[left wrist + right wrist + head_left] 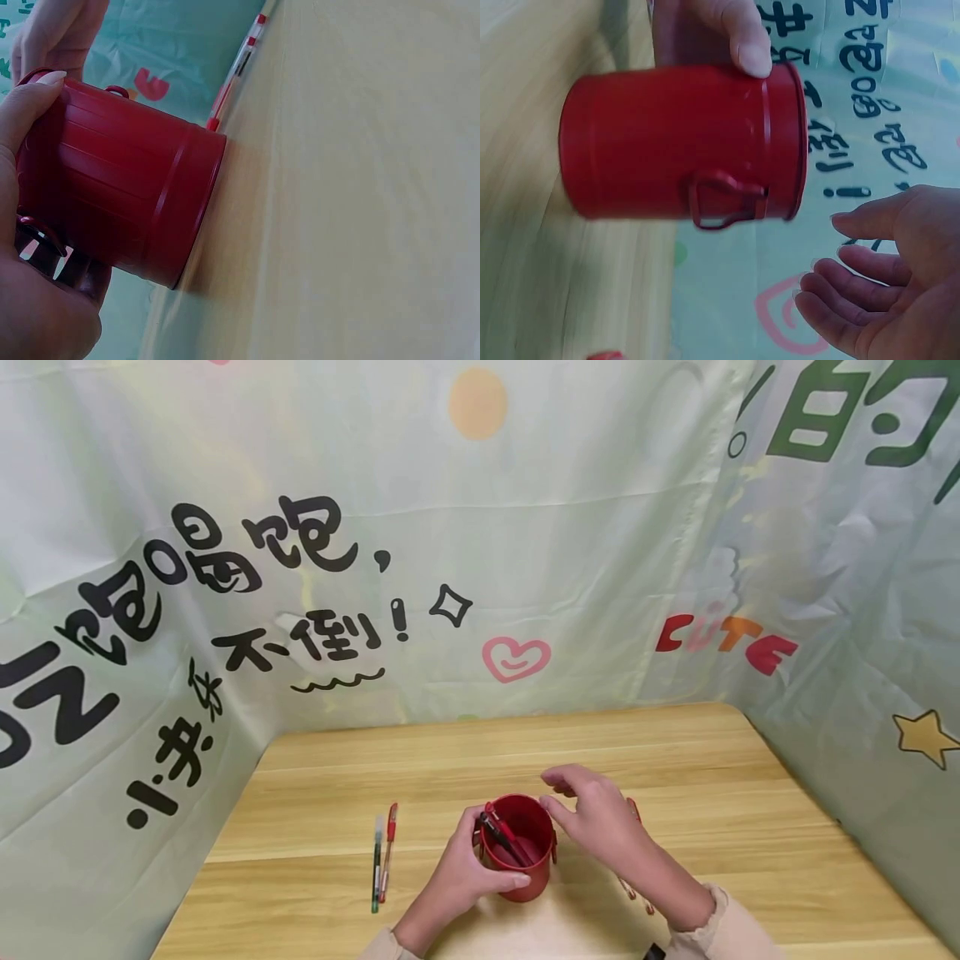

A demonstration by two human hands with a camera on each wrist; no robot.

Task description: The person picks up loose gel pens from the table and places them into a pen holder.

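Note:
A red metal bucket (536,881) with small side handles stands on the table, and pens (504,835) with red and black parts lean inside it. My left hand (468,864) grips the bucket from its left side, thumb over the near rim; the left wrist view shows the fingers curled behind the bucket (120,172). Just right of the rim is my right hand (600,814), holding nothing. In the right wrist view its fingers (847,296) are loosely bent and apart from the bucket (660,142).
Left of the bucket, a green-tipped pen (377,868) and a red-capped pen (389,852) lie side by side on the wooden table (300,827). More red pens (634,810) lie partly hidden under my right forearm. Printed cloth (420,460) hangs behind and at both sides.

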